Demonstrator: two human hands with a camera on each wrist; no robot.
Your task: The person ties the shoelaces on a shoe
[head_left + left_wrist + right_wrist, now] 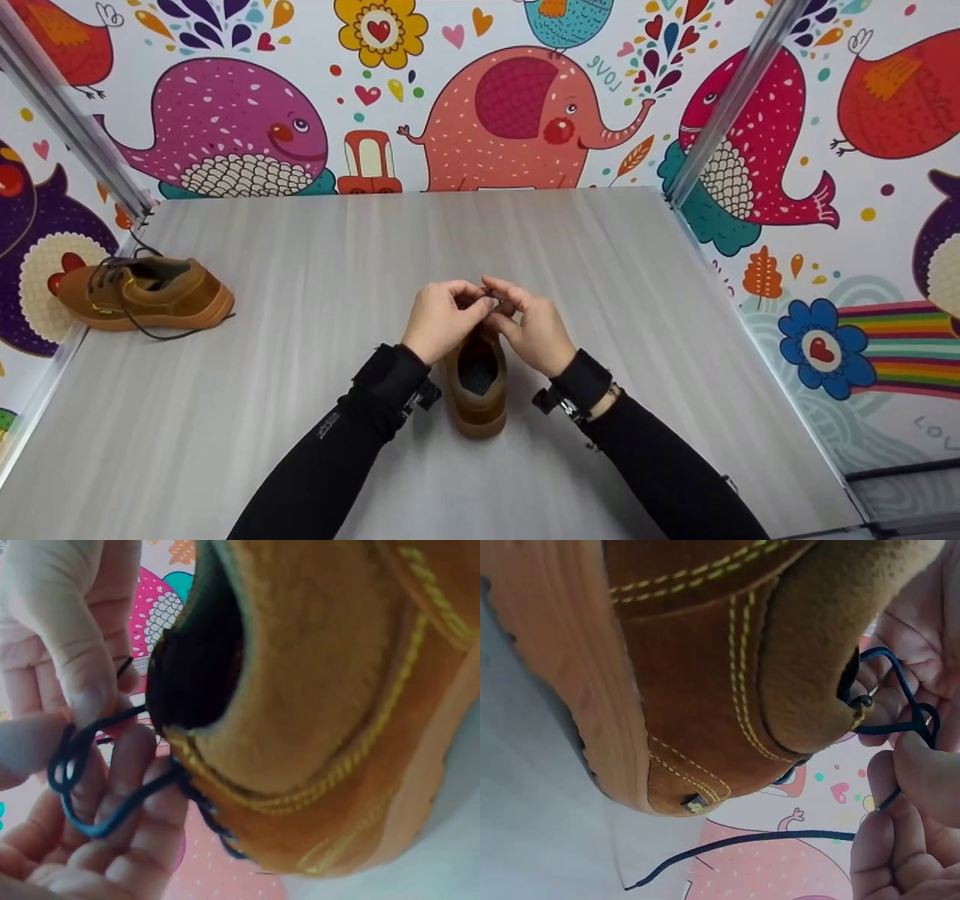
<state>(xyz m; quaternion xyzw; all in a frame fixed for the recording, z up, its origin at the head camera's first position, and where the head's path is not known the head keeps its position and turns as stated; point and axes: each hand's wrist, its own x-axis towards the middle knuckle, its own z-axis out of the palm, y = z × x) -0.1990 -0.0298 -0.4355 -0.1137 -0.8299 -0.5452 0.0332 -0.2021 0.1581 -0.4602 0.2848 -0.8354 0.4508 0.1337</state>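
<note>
A brown leather shoe [481, 416] stands on the table with its heel toward me. Over its tongue, my left hand [442, 319] and right hand [541, 334] meet at the dark shoelace. The left wrist view shows the shoelace [124, 811] rising from the eyelets into a crossed loop among the fingertips. Both hands pinch parts of it between thumb and fingers. In the right wrist view, a free lace end [727, 842] trails out from the fingers. Yellow stitching runs along the shoe's side [686, 682]. In the head view, my hands cover the toe and most of the lacing.
A second brown shoe [161, 300] stands at the table's left edge, its lace hanging loose onto the table [315, 247]. Patterned panels with cartoon animals [510, 120] enclose the back and sides, with metal posts [731, 109] at the corners.
</note>
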